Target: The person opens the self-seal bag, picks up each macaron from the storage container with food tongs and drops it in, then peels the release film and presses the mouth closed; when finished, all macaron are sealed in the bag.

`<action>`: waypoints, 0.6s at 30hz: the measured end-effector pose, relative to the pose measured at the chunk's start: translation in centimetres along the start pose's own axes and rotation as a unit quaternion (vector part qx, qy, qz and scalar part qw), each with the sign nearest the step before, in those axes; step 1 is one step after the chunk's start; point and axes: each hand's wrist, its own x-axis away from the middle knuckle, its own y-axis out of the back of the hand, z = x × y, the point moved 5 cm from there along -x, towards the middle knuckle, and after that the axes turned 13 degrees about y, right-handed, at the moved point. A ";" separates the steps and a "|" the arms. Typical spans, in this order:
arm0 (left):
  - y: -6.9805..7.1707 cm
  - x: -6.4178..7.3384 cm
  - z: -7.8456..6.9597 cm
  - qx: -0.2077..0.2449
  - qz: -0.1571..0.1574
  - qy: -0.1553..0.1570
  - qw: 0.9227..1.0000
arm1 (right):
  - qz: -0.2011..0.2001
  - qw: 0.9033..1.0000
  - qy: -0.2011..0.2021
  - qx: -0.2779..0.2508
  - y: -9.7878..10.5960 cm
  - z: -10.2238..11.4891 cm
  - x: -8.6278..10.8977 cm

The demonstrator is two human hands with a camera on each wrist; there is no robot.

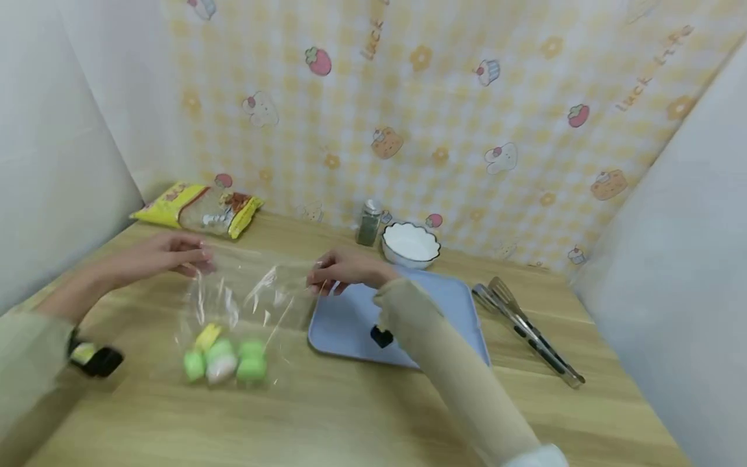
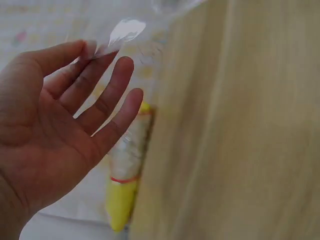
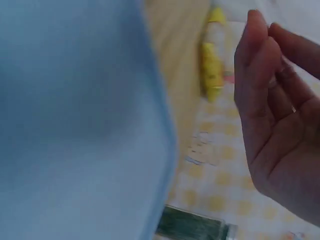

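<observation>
A clear plastic bag [image 1: 245, 295] hangs between my two hands in the head view, its top edge stretched across. At its bottom lie several soft-looking lumps: a light green piece [image 1: 252, 361], a green and white piece [image 1: 221, 363] and a yellow piece [image 1: 208, 336]. My left hand [image 1: 166, 258] pinches the bag's upper left corner. In the left wrist view, thumb and forefinger hold the film [image 2: 125, 31] while the other fingers spread loosely. My right hand [image 1: 347, 268] pinches the upper right corner, above the left side of a blue tray [image 1: 344, 324].
A yellow food packet [image 1: 198, 209] lies at the back left. Behind the tray stand a glass spice jar [image 1: 369, 224] and a white scalloped bowl [image 1: 411, 244]. Metal tongs [image 1: 533, 337] lie right of the tray. A patterned cloth [image 1: 408, 130] hangs behind the wooden table [image 1: 327, 421].
</observation>
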 end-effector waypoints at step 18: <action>-2.6 -7.1 3.6 0.112 -0.033 0.133 0.984 | -0.198 0.958 -0.138 0.156 1.9 -5.5 -1.2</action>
